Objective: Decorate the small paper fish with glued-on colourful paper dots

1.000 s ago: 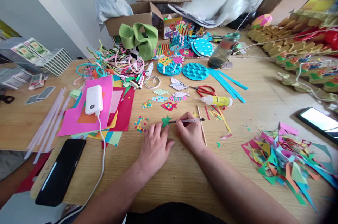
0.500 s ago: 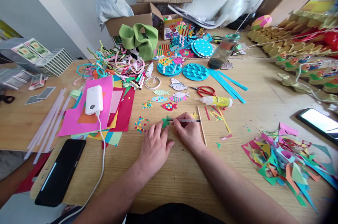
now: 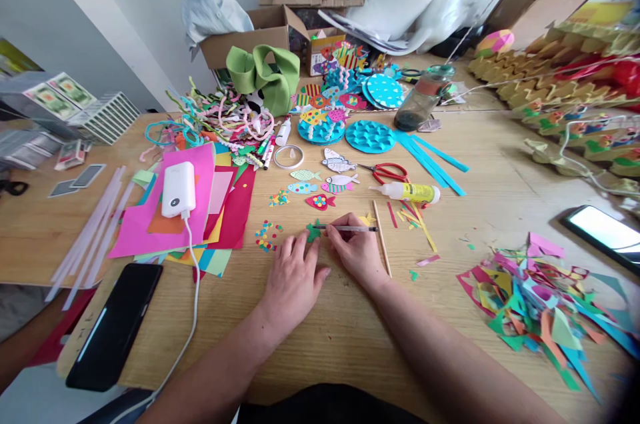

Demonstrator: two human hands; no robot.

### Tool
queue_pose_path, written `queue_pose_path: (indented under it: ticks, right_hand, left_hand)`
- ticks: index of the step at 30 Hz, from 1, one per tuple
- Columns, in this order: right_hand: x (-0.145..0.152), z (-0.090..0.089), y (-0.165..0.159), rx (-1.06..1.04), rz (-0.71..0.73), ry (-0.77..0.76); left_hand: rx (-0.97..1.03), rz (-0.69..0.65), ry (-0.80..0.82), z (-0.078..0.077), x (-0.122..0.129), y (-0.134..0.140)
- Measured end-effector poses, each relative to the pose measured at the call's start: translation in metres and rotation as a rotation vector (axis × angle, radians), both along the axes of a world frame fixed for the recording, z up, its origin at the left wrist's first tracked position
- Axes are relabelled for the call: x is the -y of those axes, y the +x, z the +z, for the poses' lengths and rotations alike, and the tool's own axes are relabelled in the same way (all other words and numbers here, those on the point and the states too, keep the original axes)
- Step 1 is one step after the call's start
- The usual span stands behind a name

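A small green paper fish [image 3: 313, 231] lies flat on the table, partly covered by fingertips. My left hand [image 3: 290, 275] rests palm down with its fingers stretched out, the fingertips at the fish's lower edge. In my right hand [image 3: 356, 249] is a thin dark pen [image 3: 353, 229], held almost level with its tip over the fish. Just beyond lie a red paper fish with dots [image 3: 321, 201], a blue one [image 3: 303, 188] and a striped one [image 3: 337, 187]. Coloured paper dots [image 3: 269, 235] are scattered left of the green fish.
A wooden stick [image 3: 382, 241] lies beside my right hand. Farther off are a glue bottle [image 3: 413, 193], red-handled scissors [image 3: 390, 173] and blue discs [image 3: 371, 136]. Paper scraps [image 3: 543, 304] lie right; a white power bank [image 3: 179, 189] sits on coloured sheets, its cable running down.
The pen has shifted slightly left over the green fish, with a small movement of my right fingers. My left hand stays where it was.
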State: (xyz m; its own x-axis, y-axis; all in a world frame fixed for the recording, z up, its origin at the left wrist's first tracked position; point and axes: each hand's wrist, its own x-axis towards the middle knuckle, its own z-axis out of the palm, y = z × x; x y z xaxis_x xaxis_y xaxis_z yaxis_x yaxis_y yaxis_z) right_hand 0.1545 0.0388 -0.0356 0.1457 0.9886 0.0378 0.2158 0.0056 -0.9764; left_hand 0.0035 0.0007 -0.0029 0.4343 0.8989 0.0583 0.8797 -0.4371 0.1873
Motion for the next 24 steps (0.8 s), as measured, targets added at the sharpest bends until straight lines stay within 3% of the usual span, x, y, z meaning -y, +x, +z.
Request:
queue_pose_path:
  ticks: [24]
  right_hand:
    - [-0.0004,-0.0007,0.0001,0.017,0.002,0.003]
  left_hand:
    - [0.0,0.003,-0.001,0.0013,-0.0012,0.0006]
